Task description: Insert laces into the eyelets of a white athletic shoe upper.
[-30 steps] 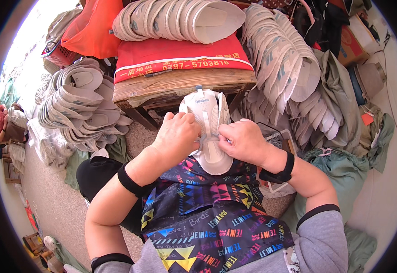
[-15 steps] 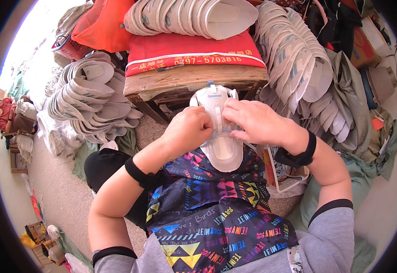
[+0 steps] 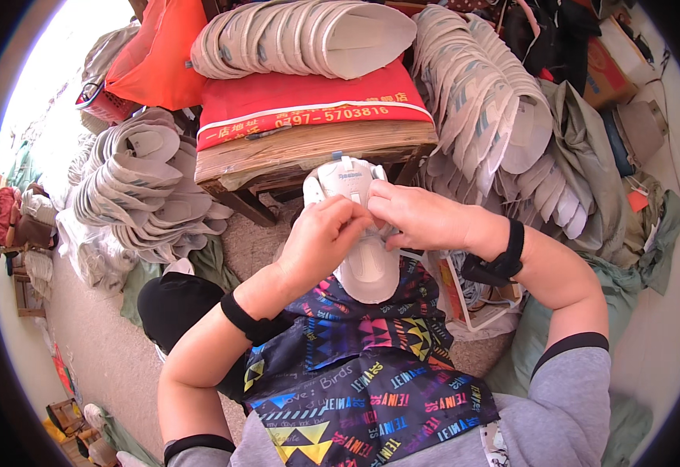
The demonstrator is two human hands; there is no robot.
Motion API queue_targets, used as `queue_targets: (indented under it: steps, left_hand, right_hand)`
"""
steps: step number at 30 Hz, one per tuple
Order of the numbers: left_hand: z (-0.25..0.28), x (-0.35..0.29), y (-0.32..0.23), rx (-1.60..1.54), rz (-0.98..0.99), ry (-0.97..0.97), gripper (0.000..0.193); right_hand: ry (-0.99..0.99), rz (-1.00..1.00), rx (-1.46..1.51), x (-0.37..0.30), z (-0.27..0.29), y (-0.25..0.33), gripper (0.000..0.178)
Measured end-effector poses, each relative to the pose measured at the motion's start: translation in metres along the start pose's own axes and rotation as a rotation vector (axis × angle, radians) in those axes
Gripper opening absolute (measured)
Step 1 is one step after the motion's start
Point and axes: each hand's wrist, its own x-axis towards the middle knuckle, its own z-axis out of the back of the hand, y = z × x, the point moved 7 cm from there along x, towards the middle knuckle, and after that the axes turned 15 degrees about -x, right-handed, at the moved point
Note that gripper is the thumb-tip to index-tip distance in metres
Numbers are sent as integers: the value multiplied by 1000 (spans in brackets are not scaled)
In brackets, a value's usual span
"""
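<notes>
A white shoe upper [image 3: 367, 268] rests on my lap, toe toward me and tongue pointing away. Over its lacing area my left hand [image 3: 316, 237] is closed, thumb and fingers pinched together. My right hand [image 3: 418, 218] is closed as well, its fingertips bent in close to the left ones. Whatever lies between the fingers is too small and covered to make out. A colourful patterned apron [image 3: 379, 381] spreads under the shoe, and black bands circle both my forearms.
Ahead stands a wooden stool [image 3: 316, 148] with a red cloth [image 3: 309, 97] and a row of nested shoe uppers [image 3: 301, 39]. More stacked uppers lie left [image 3: 133, 183] and right [image 3: 488, 93]. A white-framed basket [image 3: 472, 300] sits by my right knee.
My hands have come closer together over the shoe, and the left has turned with its fingers pointing up and inward. The whole view has shifted slightly.
</notes>
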Motion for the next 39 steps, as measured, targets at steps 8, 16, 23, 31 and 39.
queue_targets:
  steps: [8, 16, 23, 31, 39]
  left_hand:
    - [-15, 8, 0, 347, -54, 88, 15]
    - [-17, 19, 5, 330, 125, 202, 14]
    - [14, 19, 22, -157, 343, -6, 12]
    - [21, -26, 33, -354, 239, -300, 31]
    - [18, -22, 12, 64, 101, -151, 12]
  right_hand:
    - [-217, -91, 50, -14, 2, 0, 43]
    - [-220, -95, 94, -14, -2, -5, 29]
    - [-163, -205, -9, -9, 4, -4, 22]
    - [-425, -151, -70, -6, 14, 22, 13]
    - [-391, -563, 878, -12, -2, 3, 22]
